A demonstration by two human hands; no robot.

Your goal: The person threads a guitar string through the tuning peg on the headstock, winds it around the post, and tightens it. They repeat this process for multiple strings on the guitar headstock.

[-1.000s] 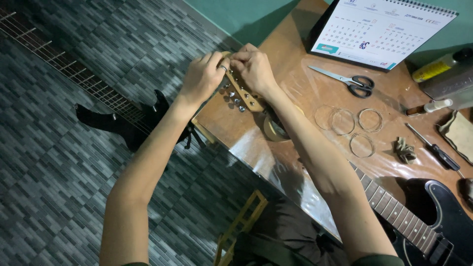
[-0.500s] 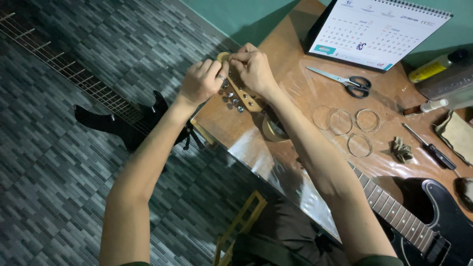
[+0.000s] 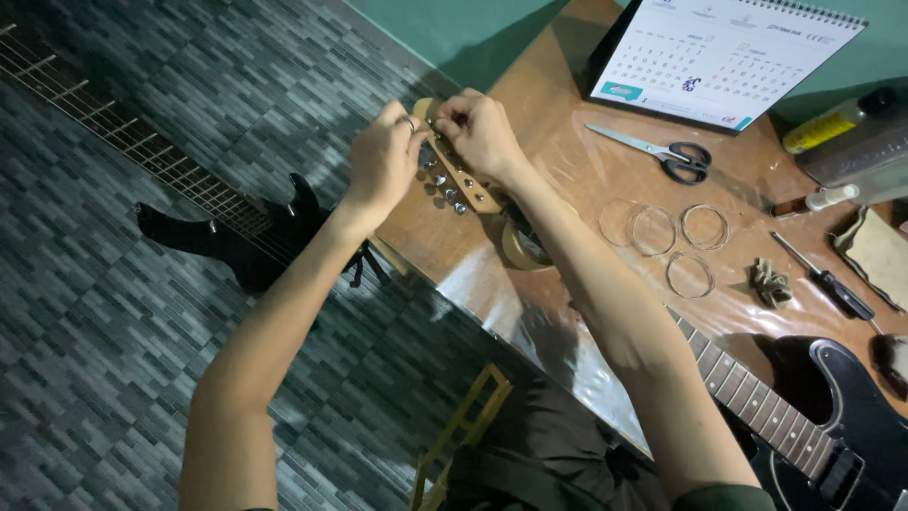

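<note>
A wooden guitar headstock (image 3: 462,182) with a row of metal tuning pegs sticks out over the table's left corner. My left hand (image 3: 383,156), a ring on one finger, grips the pegs on its left side. My right hand (image 3: 478,128) pinches the top end of the headstock from the right. The neck runs under my right forearm to a black guitar body (image 3: 832,426) at the lower right; part of the neck is hidden by my arm.
On the plastic-covered wooden table (image 3: 567,180) lie scissors (image 3: 662,153), several coiled strings (image 3: 662,232), a screwdriver (image 3: 823,276), a desk calendar (image 3: 724,57), a yellow-labelled bottle (image 3: 832,121) and a tape roll (image 3: 522,248). A second black guitar (image 3: 218,222) lies on the tiled floor.
Both hands stay on the headstock; the fingers have shifted slightly at its top end. The view has moved a little.
</note>
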